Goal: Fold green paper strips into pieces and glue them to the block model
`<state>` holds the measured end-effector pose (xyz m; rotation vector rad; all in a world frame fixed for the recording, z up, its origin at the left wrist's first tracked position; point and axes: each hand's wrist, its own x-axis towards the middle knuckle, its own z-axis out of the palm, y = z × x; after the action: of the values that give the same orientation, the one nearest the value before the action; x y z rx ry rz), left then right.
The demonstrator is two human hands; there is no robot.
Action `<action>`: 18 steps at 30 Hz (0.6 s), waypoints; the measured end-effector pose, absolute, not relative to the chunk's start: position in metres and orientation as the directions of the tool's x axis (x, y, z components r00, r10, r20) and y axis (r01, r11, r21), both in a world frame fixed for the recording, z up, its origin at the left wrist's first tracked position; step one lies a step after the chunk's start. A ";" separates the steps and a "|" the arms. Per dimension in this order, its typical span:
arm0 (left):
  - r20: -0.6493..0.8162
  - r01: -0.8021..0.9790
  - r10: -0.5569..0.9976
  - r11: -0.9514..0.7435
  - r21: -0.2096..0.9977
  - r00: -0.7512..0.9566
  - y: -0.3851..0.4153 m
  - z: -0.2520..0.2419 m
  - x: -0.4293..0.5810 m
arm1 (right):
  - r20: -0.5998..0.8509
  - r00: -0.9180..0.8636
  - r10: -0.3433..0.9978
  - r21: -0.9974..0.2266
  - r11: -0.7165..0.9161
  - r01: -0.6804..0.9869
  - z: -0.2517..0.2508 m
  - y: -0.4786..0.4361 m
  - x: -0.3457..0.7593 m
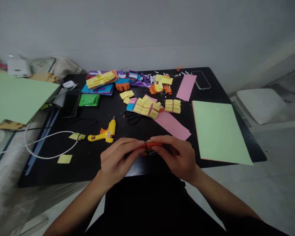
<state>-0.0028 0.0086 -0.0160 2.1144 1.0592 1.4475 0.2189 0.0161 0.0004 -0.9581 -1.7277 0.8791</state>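
Observation:
My left hand (118,159) and my right hand (178,157) meet at the near edge of a black table (93,167). Together they pinch a small folded orange-red paper piece (151,145) by its two ends, fingers closed on it. Just beyond the hands lies a pink paper strip (172,125). A yellow glue gun (104,134) rests to the left of my left hand, with a white cord (43,144) looping away from it.
A light green sheet (218,131) covers the table's right part. Piles of yellow, pink, blue, purple and orange cut paper (145,106) fill the middle and back. A second pink strip (186,87), a phone (201,80), green folded paper (89,100) and another green sheet (14,96) lie around.

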 end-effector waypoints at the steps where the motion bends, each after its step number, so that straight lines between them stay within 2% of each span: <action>1: 0.630 0.374 0.753 -0.649 0.663 0.190 0.008 -0.015 -0.002 | 0.384 -0.227 0.895 -0.874 0.431 0.223 0.001 0.016 0.218; 7: 0.600 0.332 0.792 -0.600 0.728 0.115 0.008 -0.010 0.003 | 0.342 -0.131 0.930 -0.905 0.364 0.219 0.001 0.015 0.216; 18: 0.553 0.299 0.831 -0.545 0.784 0.065 0.011 -0.006 0.006 | 0.253 -0.109 0.961 -0.959 0.264 0.107 0.000 0.013 0.212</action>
<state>0.0055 0.0106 -0.0063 1.8801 1.1213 1.4935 0.2123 0.0130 -0.0004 -1.0498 -1.4797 1.0190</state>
